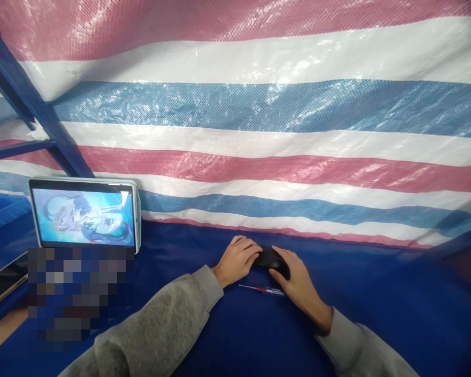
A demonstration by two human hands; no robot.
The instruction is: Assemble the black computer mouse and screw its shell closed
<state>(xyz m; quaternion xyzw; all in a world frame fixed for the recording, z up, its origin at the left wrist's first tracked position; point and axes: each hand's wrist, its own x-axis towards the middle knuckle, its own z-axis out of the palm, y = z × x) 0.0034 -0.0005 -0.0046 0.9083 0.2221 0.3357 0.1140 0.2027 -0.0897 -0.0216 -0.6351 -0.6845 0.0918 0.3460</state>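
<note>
A black computer mouse (270,259) lies on the blue surface between my hands. My left hand (240,258) has its fingers closed on the mouse's left end. From the other side my right hand (294,275) grips the mouse, fingers along its far edge and thumb at the near edge. Just in front of it rests a small screwdriver (262,289) with a thin metal shaft and a red and clear handle; its right end is close to my right hand. The underside of the mouse is hidden.
At the left a tablet (84,214) in a pale case stands propped up, its screen lit. A dark phone (6,280) lies at the left edge beside a pixelated patch. Behind the blue surface (377,314) hangs a striped plastic sheet (259,104), with a blue metal frame (43,115) at left.
</note>
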